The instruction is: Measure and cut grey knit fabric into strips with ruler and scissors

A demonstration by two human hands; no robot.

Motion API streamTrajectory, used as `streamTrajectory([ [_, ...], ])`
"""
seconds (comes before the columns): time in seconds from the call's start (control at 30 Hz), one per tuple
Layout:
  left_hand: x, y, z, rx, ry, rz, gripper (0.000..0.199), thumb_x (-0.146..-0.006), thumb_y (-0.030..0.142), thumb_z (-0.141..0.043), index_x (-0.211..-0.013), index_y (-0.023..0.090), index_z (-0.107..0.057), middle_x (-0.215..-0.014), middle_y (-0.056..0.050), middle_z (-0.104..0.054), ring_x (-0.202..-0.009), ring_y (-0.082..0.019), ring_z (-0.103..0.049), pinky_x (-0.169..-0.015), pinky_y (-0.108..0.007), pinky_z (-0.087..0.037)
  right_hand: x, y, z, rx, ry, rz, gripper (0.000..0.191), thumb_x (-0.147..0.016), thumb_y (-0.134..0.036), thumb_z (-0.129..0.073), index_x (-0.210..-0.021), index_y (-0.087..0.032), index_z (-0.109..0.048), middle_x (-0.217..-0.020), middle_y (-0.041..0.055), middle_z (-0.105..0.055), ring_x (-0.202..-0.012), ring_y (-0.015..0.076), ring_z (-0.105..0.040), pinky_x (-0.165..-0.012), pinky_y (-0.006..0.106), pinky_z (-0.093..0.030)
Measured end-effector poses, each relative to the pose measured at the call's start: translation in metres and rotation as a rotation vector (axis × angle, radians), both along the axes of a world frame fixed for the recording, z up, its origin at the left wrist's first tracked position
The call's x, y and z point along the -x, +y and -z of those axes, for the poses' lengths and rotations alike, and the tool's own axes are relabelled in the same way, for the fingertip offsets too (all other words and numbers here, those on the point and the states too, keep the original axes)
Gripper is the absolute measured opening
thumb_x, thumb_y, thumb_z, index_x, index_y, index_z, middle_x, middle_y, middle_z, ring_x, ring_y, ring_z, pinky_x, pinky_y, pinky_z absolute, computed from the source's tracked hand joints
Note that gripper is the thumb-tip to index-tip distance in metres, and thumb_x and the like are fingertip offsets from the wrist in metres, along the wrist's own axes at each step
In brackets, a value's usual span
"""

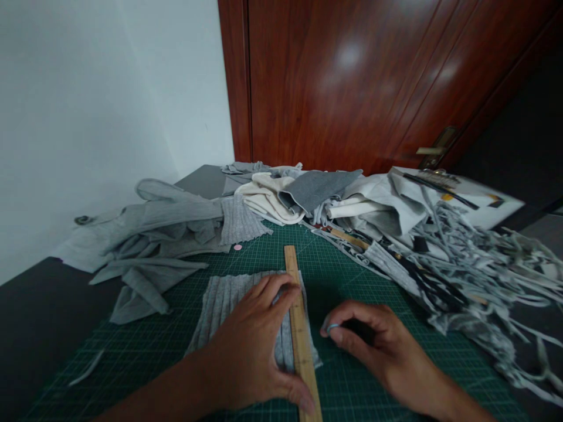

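1. Pale wood: a ruler [301, 340] lies lengthwise, running away from the wearer, on the right part of a grey ribbed cloth [220, 305]; its far end reaches past the cloth onto the mat.
2. Left hand [253, 346] over the cloth and ruler. Fingers wide: thumb on the ruler's near part, fingertips at its edge further up.
3. Right hand [382, 351] just right of the cloth, apart from the ruler. Fingers narrow, thumb and forefinger pinching a small blue-edged piece [333, 328]; too small to tell what it is.
4. Under all this, a green cutting mat [145, 351] with a fine grid. A thin pale scrap [87, 369] lies at its left.
5. Right side: a tangled heap of grey strips [484, 258], spilling beyond the mat.
6. Left side: a loose pile of grey fabric [176, 214], partly on the mat, partly on the dark tabletop [39, 316]. Small pink disc [237, 247] beside the pile, on the mat.
7. Past the ruler's far end: cream cloth [266, 196], with a darker grey folded cloth [325, 187] beside and partly over it; more pale fabric to the right.
8. Far right: a white flat-topped object [488, 205], a slim black stick [440, 190] on it.
9. Background: white wall [88, 88] at left, reddish-brown wooden door [343, 88] with a metal handle [433, 150].
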State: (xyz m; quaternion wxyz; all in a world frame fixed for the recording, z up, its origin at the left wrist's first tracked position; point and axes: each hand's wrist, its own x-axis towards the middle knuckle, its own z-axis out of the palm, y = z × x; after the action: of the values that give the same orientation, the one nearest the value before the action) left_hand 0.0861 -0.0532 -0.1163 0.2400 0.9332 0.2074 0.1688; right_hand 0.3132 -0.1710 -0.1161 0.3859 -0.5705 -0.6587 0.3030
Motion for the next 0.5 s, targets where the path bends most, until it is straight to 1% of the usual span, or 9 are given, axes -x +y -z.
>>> streamTrajectory([
  [0.07,0.0,0.0,0.0,0.004,-0.002,-0.001,0.114,-0.055,0.079,-0.086,-0.146,0.02,-0.052,-0.149,-0.016,-0.051,-0.137,-0.04,-0.049,-0.118,-0.056,-0.041,0.001,0.002,0.001,0.008,0.009,0.078,0.02,-0.102,-0.037,-0.062,-0.09,-0.023,-0.073,-0.076,-0.0008,-0.067,-0.07,0.0181,-0.06,-0.064,0.029,-0.047],
  [0.13,0.0,0.0,0.0,0.004,-0.012,-0.002,0.114,-0.054,0.079,-0.087,-0.146,0.02,-0.052,-0.148,-0.016,-0.052,-0.135,-0.039,-0.05,-0.117,-0.056,-0.042,0.002,0.004,0.003,0.002,0.016,0.116,0.021,-0.101,-0.038,-0.063,-0.089,-0.024,-0.073,-0.076,-0.0012,-0.067,-0.071,0.0181,-0.059,-0.065,0.029,-0.047],
  [0.27,-0.002,0.0,-0.001,-0.008,-0.002,0.0,0.115,-0.054,0.079,-0.087,-0.144,0.016,-0.054,-0.145,-0.017,-0.054,-0.135,-0.039,-0.05,-0.117,-0.055,-0.042,0.003,0.006,0.01,0.017,0.047,0.117,0.02,-0.1,-0.037,-0.065,-0.088,-0.024,-0.075,-0.081,-0.0003,-0.071,-0.076,0.0187,-0.062,-0.07,0.03,-0.049],
  [0.37,-0.003,0.0,-0.003,0.003,-0.007,-0.003,0.113,-0.053,0.079,-0.087,-0.142,0.017,-0.056,-0.143,-0.017,-0.055,-0.134,-0.04,-0.051,-0.116,-0.057,-0.042,0.003,0.009,0.014,0.049,0.148,0.13,0.013,-0.096,-0.036,-0.069,-0.098,-0.025,-0.075,-0.081,-0.0008,-0.069,-0.075,0.0181,-0.062,-0.068,0.029,-0.05],
  [0.43,-0.004,0.0,-0.004,0.013,-0.017,-0.007,0.111,-0.052,0.079,-0.088,-0.14,0.019,-0.058,-0.142,-0.016,-0.056,-0.133,-0.041,-0.052,-0.115,-0.058,-0.043,0.002,0.015,0.013,0.055,0.204,0.131,0.015,-0.093,-0.036,-0.072,-0.102,-0.023,-0.073,-0.079,-0.0015,-0.066,-0.073,0.0172,-0.061,-0.065,0.028,-0.05],
  [0.5,-0.005,0.0,-0.005,0.022,-0.01,-0.007,0.11,-0.051,0.079,-0.088,-0.139,0.02,-0.059,-0.142,-0.016,-0.057,-0.132,-0.042,-0.052,-0.115,-0.06,-0.043,-0.001,0.026,0.009,0.055,0.207,0.111,0.014,-0.093,-0.036,-0.072,-0.096,-0.022,-0.071,-0.077,-0.0013,-0.065,-0.071,0.0163,-0.06,-0.064,0.028,-0.049],
])
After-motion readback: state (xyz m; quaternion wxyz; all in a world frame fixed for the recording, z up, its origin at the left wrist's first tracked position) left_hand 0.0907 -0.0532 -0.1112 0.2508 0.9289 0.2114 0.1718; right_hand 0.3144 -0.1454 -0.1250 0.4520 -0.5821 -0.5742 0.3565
